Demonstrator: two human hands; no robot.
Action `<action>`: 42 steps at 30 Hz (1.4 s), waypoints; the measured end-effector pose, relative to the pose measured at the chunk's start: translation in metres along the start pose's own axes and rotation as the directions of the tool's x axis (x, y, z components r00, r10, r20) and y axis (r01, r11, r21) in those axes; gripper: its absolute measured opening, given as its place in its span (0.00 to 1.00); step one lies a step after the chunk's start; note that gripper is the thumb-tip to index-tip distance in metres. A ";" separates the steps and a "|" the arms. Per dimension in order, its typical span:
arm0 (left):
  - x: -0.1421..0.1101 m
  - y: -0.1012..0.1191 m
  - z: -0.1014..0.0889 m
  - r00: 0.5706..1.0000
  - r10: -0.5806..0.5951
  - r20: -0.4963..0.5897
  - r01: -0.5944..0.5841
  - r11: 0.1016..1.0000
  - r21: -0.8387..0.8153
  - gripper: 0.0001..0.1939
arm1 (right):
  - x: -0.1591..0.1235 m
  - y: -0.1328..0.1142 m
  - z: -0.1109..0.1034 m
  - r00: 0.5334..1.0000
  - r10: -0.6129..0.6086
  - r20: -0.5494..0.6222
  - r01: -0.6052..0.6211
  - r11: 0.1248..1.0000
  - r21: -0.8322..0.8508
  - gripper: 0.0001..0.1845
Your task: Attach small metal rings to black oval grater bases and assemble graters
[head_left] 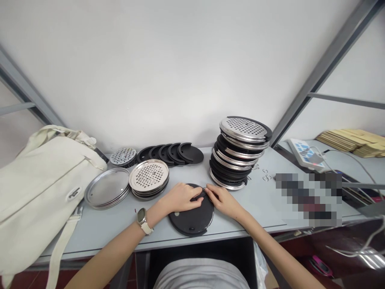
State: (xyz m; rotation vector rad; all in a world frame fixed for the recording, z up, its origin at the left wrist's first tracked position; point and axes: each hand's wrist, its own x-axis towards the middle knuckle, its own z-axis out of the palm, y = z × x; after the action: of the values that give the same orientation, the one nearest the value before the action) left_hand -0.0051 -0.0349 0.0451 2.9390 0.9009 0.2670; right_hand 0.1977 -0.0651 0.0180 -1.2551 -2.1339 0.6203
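Note:
A round black disc (192, 216) lies flat near the front edge of the grey table (258, 200). My left hand (180, 197) rests on its far left part, fingers curled and pinched at the rim. My right hand (222, 199) meets it from the right, its fingertips pinching a small part at the disc's far edge that is too small to name. A watch sits on my left wrist (142, 218).
A leaning stack of assembled black-and-steel discs (239, 150) stands behind my right hand. Perforated steel plates (149, 176), plain steel lids (106, 188) and a row of black discs (171, 153) lie at the back left. A cream bag (42, 176) fills the left end. Small metal rings (266, 175) lie right of the stack.

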 end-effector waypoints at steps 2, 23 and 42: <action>0.000 0.001 0.000 1.000 0.001 -0.007 -0.001 1.000 0.005 0.10 | 0.000 0.001 0.000 1.000 -0.001 0.004 0.001 1.000 0.004 0.17; 0.000 0.003 0.000 0.999 -0.020 -0.034 0.020 1.000 -0.006 0.10 | -0.005 0.004 0.007 1.000 0.025 -0.017 -0.026 0.998 -0.058 0.16; 0.000 0.002 0.001 0.998 -0.053 -0.033 0.052 0.998 -0.037 0.10 | 0.000 -0.001 0.002 0.999 0.053 0.004 -0.053 0.999 -0.015 0.17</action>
State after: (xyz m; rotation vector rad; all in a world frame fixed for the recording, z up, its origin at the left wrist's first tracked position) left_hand -0.0035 -0.0361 0.0444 2.8813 0.9659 0.3285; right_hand 0.1954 -0.0657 0.0177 -1.3227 -2.1186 0.6316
